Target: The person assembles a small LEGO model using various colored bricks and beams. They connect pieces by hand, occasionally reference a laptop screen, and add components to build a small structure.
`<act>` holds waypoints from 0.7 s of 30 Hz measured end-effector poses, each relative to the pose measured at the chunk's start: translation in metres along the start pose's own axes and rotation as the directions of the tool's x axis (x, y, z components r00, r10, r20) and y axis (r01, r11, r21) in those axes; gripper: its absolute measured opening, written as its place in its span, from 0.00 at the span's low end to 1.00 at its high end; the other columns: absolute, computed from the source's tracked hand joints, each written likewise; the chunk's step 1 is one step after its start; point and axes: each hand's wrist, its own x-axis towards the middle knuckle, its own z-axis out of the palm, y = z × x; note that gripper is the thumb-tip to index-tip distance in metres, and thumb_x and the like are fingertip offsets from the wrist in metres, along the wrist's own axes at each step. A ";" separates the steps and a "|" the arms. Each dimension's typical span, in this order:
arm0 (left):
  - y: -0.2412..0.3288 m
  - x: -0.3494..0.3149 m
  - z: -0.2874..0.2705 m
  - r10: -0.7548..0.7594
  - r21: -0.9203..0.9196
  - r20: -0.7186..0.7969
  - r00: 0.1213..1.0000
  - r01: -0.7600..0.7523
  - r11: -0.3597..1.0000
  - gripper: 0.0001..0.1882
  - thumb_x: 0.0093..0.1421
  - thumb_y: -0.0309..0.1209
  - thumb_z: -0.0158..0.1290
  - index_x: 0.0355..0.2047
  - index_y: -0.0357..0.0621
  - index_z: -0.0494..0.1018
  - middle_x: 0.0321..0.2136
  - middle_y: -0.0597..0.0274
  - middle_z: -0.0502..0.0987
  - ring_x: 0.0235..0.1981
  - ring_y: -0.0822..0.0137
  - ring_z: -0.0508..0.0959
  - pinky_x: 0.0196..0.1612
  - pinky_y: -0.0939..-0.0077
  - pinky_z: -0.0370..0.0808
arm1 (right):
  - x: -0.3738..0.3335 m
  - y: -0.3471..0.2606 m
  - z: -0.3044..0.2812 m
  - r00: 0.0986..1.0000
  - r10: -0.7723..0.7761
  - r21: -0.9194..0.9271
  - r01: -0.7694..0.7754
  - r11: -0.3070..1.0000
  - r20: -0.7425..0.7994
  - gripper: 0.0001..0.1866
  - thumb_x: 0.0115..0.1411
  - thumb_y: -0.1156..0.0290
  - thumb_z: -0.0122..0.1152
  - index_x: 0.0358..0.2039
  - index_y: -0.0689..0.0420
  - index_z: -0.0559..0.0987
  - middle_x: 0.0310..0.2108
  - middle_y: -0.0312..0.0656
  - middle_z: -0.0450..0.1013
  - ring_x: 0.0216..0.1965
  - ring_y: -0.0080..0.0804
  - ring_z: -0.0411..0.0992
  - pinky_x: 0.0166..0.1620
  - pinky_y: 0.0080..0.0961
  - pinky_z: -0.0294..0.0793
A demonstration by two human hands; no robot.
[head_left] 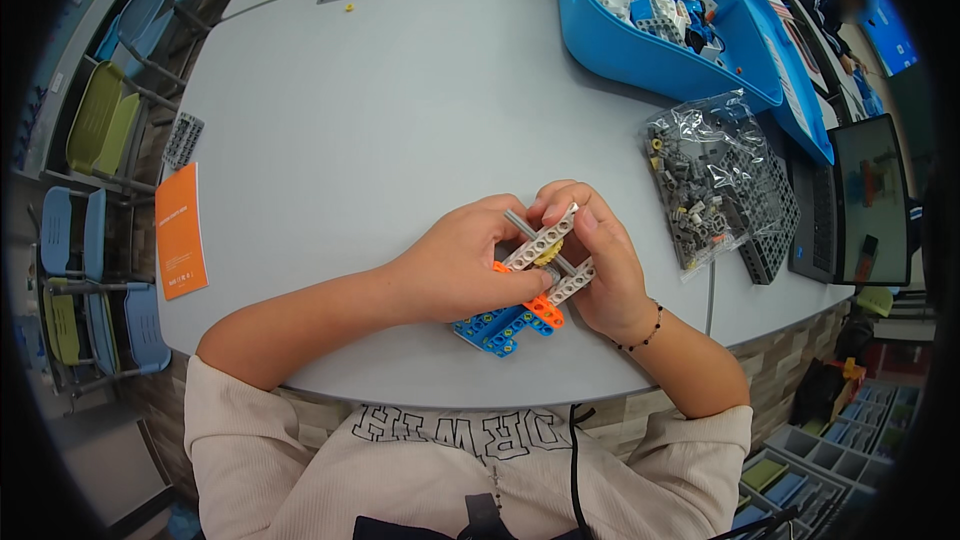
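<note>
- I find left hand (455,258) and right hand (612,275) both clamped on the toy model (543,312), equally near.
- Its white bars (541,239) point to two o'clock.

Blue/orng/wht beam assy (543,313), gry axles (520,224), yel gear (548,254), slanted

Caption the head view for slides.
Left hand and right hand hold a perforated white, orange and blue plastic model at a grey table.
</note>
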 end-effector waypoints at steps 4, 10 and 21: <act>0.002 -0.002 0.001 -0.028 -0.088 -0.003 1.000 0.027 0.996 0.23 0.47 0.37 0.59 0.37 0.31 0.68 0.32 0.54 0.72 0.34 0.67 0.75 0.38 0.76 0.71 | 0.000 0.001 0.001 1.000 -0.009 -0.004 0.009 1.000 0.003 0.10 0.65 0.61 0.44 0.37 0.54 0.68 0.37 0.33 0.63 0.41 0.20 0.63 0.47 0.22 0.64; 0.008 -0.003 -0.001 -0.079 -0.059 0.043 0.996 0.081 0.995 0.21 0.50 0.28 0.59 0.42 0.36 0.64 0.36 0.57 0.74 0.38 0.73 0.74 0.43 0.78 0.71 | 0.000 0.001 0.000 0.999 -0.026 -0.015 0.026 1.000 0.019 0.10 0.65 0.62 0.43 0.37 0.55 0.68 0.38 0.34 0.63 0.42 0.21 0.63 0.48 0.22 0.63; 0.010 -0.004 -0.004 0.035 0.177 0.094 0.995 -0.051 0.983 0.13 0.54 0.33 0.55 0.33 0.33 0.74 0.39 0.58 0.69 0.40 0.67 0.72 0.43 0.74 0.69 | -0.001 0.001 0.000 1.000 -0.002 -0.060 0.001 0.998 -0.015 0.11 0.65 0.61 0.44 0.37 0.54 0.69 0.38 0.33 0.63 0.41 0.21 0.63 0.47 0.21 0.62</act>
